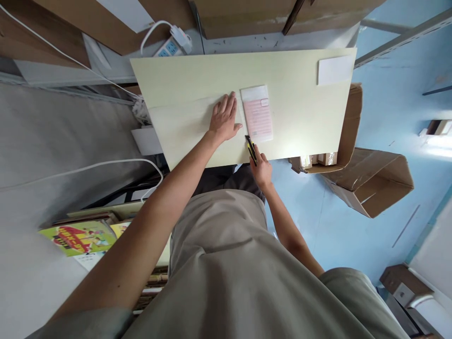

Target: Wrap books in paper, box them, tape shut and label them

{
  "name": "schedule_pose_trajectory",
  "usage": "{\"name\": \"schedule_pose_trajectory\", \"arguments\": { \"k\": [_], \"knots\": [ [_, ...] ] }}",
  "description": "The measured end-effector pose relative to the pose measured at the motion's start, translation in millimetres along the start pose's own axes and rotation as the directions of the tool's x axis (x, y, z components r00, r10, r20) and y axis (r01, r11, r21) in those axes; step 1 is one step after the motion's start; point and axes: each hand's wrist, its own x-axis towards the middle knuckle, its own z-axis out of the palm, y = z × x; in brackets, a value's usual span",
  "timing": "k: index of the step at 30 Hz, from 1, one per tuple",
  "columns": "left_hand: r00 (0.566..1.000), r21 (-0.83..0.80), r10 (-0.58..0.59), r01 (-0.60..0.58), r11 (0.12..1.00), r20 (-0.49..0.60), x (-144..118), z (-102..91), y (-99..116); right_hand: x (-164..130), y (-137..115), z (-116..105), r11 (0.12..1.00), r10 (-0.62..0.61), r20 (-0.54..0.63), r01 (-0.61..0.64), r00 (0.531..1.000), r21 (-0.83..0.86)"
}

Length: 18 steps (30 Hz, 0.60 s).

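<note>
A large pale-yellow board (296,113) lies flat before me. My left hand (224,117) rests palm down on it, fingers stretched and thumb out to the right. In my right hand (261,170), near the board's front edge, is a black and yellow utility knife (251,149). Its tip points away from me, close to the lower left corner of a pink printed pad (258,115). This pad, in a white or clear sleeve, lies between and beyond my hands. Whether the blade is out is too small to tell.
A white rectangular card (334,70) lies at the board's far right. Behind stand a power strip (168,49) with a plug and cardboard boxes (243,19). Open cartons (383,181) sit on the blue floor at right. A white cable (106,163) and a bright booklet (81,238) are at left.
</note>
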Motion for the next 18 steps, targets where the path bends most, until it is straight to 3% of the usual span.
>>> {"name": "schedule_pose_trajectory", "arguments": {
  "k": [10, 18],
  "knots": [
    [1.000, -0.001, 0.016, -0.016, 1.000, -0.007, 2, 3.5, -6, -22, 7, -6, 0.997, 0.040, 0.065, -0.036, 0.997, -0.069],
    [1.000, -0.001, 0.021, -0.021, 1.000, -0.022, -2, -1.8, 4, -38, -3, -20, 0.993, 0.073, 0.122, -0.061, 0.990, -0.099]
  ]
}}
